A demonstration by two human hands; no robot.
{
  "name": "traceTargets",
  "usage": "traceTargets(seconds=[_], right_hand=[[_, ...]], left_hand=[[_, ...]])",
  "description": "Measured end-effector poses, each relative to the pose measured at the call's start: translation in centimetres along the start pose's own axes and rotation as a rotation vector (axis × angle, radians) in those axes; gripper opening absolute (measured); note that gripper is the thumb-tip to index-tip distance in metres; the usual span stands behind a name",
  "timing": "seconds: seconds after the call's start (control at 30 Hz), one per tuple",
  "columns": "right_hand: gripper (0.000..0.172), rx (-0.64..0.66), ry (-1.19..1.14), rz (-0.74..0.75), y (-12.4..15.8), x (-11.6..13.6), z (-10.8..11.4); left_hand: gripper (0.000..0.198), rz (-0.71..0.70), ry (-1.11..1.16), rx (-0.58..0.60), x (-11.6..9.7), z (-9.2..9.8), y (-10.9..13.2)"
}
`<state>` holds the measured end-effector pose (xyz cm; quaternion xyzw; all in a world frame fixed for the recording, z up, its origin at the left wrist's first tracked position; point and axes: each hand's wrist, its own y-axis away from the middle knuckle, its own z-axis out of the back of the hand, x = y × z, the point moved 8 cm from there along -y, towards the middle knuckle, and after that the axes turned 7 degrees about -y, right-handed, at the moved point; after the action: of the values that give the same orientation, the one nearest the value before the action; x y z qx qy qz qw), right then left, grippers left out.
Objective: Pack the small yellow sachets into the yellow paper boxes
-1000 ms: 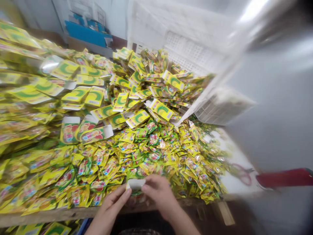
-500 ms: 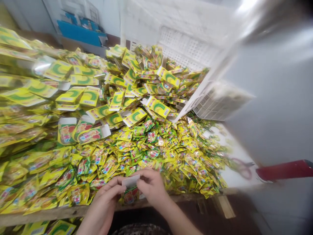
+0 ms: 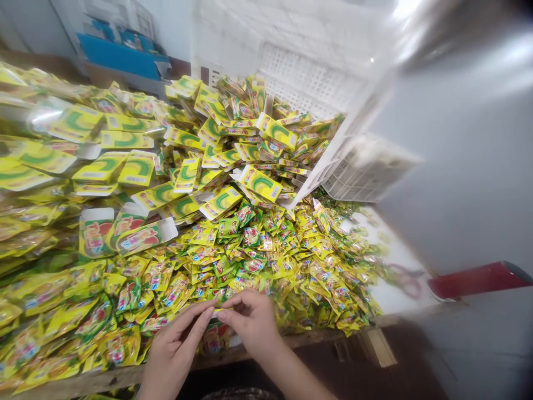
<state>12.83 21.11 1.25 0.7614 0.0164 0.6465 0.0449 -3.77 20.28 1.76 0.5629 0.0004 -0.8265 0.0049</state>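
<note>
My left hand [image 3: 172, 350] and my right hand [image 3: 250, 321] meet at the near edge of the table, fingertips pinched together on a small yellow carton [image 3: 216, 336] printed in red and green. Its white top flap is now hidden between the fingers. Right behind the hands lies a wide heap of small yellow-green sachets [image 3: 266, 261]. Farther back is a pile of flat and folded yellow cartons [image 3: 216, 161], and three open ones [image 3: 125, 233] lie at the left with white flaps showing.
A white perforated plastic crate [image 3: 333, 100] leans at the back right, cartons spilling from it. Pink-handled scissors [image 3: 406, 280] lie on the white tabletop [image 3: 395, 300] at the right. A red object [image 3: 478, 278] juts in from the right. Blue trays [image 3: 120, 53] stand at the back.
The carton's white flap, open and visible between my fingers before, has been pressed down out of sight. My hands have shifted slightly left in view as the camera turned.
</note>
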Motion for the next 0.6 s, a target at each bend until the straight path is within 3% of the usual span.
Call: traceTargets(seconds=[0.13,0.2,0.37,0.6], right_hand=[[0.007,0.025,0.070,0.205,0.8,2.3,-0.1],[0.009,0.068,0.068,0.280,1.3,3.2,-0.2],[0.015,0.127,0.071,0.397,2.2,3.9,-0.2],[0.030,0.172,0.296,0.570,4.6,3.3,-0.8]], left_hand=[[0.019,-0.214,-0.088,0.065,-1.7,0.4,-0.1],[0.017,-0.302,-0.145,0.051,-1.7,0.8,0.2],[0.036,-0.566,-0.288,0.041,-1.5,1.0,1.5],[0.034,-0.631,-0.265,0.034,-1.5,0.1,2.5]])
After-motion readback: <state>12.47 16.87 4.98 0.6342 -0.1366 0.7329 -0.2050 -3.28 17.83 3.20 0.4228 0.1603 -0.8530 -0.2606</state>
